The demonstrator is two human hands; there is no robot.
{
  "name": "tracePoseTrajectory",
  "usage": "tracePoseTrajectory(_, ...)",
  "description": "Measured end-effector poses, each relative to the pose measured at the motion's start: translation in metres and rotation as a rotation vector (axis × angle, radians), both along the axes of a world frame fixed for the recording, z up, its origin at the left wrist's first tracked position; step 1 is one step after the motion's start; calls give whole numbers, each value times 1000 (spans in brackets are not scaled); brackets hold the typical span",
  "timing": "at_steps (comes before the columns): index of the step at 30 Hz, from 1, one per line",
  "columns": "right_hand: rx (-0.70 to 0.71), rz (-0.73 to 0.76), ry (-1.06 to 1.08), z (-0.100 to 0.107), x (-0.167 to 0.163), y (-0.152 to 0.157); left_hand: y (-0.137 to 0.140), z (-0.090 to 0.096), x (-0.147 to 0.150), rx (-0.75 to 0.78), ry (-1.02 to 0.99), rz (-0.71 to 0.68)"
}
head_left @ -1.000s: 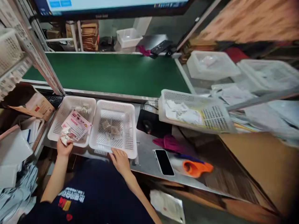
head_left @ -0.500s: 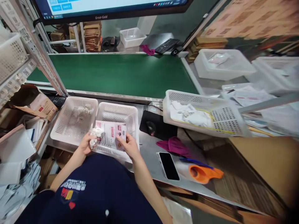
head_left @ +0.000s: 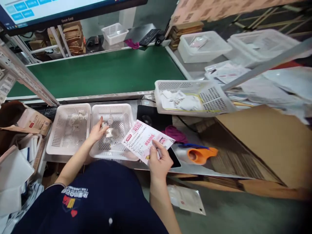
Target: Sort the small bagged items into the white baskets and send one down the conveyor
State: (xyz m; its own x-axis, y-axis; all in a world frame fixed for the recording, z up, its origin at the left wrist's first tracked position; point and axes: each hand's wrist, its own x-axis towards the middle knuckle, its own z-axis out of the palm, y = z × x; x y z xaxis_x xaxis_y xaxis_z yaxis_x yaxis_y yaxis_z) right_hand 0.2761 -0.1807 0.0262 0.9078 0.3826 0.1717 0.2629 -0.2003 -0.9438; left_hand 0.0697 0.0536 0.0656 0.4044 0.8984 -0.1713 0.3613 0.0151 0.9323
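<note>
We held the pink printed leaflet point(head_left: 146, 139) in our right hand point(head_left: 159, 161), fingers pinched on its near edge, tilted face-up as if for reading, above the phone point(head_left: 175, 160). Our left hand point(head_left: 97, 131) reached toward twelve o'clock into the middle basket point(head_left: 110, 110), fingers closed around small clear packets point(head_left: 107, 127), forearm extended, wrist low.

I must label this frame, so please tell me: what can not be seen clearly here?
Head view only:
- Leaflet print: too small to read.
- Small items under the left hand in the basket: blurred, partly covered by the fingers.
- Phone: mostly hidden by the leaflet and right hand.
- Screen: cut by the top edge.
</note>
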Motion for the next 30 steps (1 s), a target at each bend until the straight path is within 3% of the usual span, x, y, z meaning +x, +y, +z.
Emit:
tracePoseTrajectory(4,-41,-113,46,-16,2,-29,37,-6,-12,125,178,9)
tracePoseTrajectory(10,-163,-241,165,-41,-5,-63,98,4,-78,184,335,436)
tracePoseTrajectory(13,-176,-241,268,-53,-9,-58,114,-9,-101,109,416,509)
tracePoseTrajectory(19,-264,-11,249,-92,-27,-18,108,-52,-125,52,517,451)
tracePoseTrajectory(23,-304,31,135,-119,-33,0,101,-71,-141,62,629,427)
tracePoseTrajectory(30,-326,92,46,-132,-23,7,92,-87,-157,-40,853,316)
